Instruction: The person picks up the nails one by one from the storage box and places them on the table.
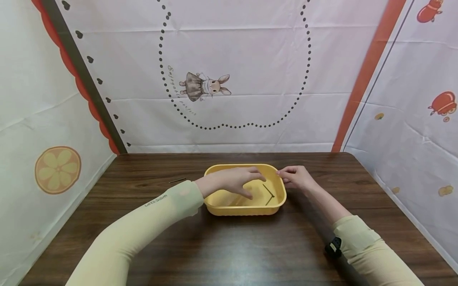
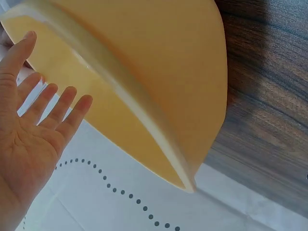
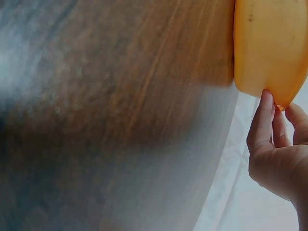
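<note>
A yellow oval-cornered plastic basin (image 1: pixel 247 211) stands on the table. My left hand (image 1: pixel 237 180) hangs over it with its fingers spread and nothing held; in the left wrist view, the left hand (image 2: pixel 36 125) shows an empty palm beside the basin's rim (image 2: pixel 120 86). At the basin's right end, my right hand (image 1: pixel 297 177) pinches the rim between thumb and fingers. The right wrist view has the right hand (image 3: pixel 281 149) at the basin's edge (image 3: pixel 269 53). Inside the basin lie thin dark stick-like pieces (image 1: pixel 269 191) forming an angle; their kind is too small to tell.
Another pair of thin dark sticks (image 1: pixel 177 180) lies on the brown wooden table (image 1: pixel 243 246), left of the basin. White printed cloth (image 1: pixel 250 107) hangs behind the table and along both sides. A black watch-like device (image 1: pixel 333 247) sits at the right sleeve.
</note>
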`<state>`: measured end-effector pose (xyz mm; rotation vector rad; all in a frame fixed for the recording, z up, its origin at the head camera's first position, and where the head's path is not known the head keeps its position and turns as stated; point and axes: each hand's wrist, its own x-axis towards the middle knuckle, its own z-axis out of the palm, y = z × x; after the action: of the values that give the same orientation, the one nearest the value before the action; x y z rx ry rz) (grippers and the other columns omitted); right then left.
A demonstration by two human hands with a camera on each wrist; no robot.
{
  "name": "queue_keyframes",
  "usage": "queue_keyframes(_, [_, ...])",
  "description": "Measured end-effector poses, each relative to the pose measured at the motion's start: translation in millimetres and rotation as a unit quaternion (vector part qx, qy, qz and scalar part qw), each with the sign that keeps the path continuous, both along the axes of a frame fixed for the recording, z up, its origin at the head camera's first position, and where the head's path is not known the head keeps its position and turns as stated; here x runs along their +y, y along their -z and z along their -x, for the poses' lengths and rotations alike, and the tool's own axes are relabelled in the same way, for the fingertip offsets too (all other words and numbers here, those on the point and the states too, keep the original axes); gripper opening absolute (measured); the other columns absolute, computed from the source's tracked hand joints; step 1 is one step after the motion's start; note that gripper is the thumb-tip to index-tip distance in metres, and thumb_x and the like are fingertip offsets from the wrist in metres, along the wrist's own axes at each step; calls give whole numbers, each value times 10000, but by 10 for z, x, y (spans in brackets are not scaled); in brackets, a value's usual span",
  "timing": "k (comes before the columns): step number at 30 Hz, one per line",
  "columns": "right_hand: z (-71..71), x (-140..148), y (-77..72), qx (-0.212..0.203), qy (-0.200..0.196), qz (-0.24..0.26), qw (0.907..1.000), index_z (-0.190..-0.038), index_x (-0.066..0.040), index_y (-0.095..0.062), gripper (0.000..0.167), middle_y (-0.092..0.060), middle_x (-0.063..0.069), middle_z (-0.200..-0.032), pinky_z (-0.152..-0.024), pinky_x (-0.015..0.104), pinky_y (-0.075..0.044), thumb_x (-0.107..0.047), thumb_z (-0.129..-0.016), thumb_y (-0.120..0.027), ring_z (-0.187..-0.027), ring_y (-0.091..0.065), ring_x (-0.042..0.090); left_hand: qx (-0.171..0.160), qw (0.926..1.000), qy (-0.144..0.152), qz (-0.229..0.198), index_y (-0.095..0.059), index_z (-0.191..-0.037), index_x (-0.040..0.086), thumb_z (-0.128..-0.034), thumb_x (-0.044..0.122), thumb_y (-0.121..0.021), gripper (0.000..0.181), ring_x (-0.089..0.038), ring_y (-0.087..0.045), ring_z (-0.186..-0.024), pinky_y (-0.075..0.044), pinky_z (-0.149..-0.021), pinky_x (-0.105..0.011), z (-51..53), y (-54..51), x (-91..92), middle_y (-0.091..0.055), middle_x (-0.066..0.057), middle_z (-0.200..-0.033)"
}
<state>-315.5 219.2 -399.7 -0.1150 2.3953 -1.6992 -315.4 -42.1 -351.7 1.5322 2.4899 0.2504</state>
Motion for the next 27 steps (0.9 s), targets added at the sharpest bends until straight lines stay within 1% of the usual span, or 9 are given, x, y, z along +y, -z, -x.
queue_keyframes(4, [-1,3,2,14,-23,23,10000,-1174,123,-635,397,-730,-24,-863,-790,322,-639,-220,-975,-630,-777,-695,62,-40,9998,32,194,-481,-1428,102,-883,255,-755,629,-258,-569,-1266,-474,-1100,-347,-13,-24,29,-484,-91,-1430])
queue_keyframes(10, [-14,4,0,18,-34,28,10000,-1184,126,-630,394,-726,-38,-859,-785,310,-637,-212,-980,-619,-771,-691,58,-2,9987,107,507,-492,-1421,121,-890,278,-747,610,-237,-558,-1275,-463,-1113,-335,-11,-13,92,-484,-80,-1435])
queue_keyframes(14, [-10,-1,4,-4,-22,106,9999,-1178,130,-628,398,-720,-46,-835,-784,308,-637,-214,-976,-627,-767,-688,59,127,9975,188,665,-513,-1401,129,-885,287,-751,591,-216,-564,-1260,-464,-1111,-316,-11,20,131,-499,-74,-1424])
queue_keyframes(20, [1,-7,17,-18,-9,160,9999,-1175,134,-626,417,-725,-36,-835,-786,315,-638,-228,-969,-641,-771,-691,63,305,9938,355,1006,-523,-1396,139,-887,291,-749,577,-192,-580,-1235,-473,-1100,-288,3,107,153,-510,-66,-1417])
queue_keyframes(23, [3,-5,20,4,7,116,9999,-1173,132,-628,410,-725,-33,-845,-780,314,-639,-224,-970,-637,-768,-692,61,292,9933,379,1051,-523,-1391,141,-885,290,-753,576,-190,-582,-1235,-478,-1094,-285,25,141,149,-509,-62,-1418])
queue_keyframes(27, [1,-6,17,-3,47,53,10000,-1167,124,-637,401,-722,-36,-842,-773,316,-640,-225,-969,-639,-759,-690,58,170,9943,480,938,-545,-1362,129,-884,280,-754,543,-198,-598,-1203,-493,-1072,-295,64,166,145,-530,-64,-1384])
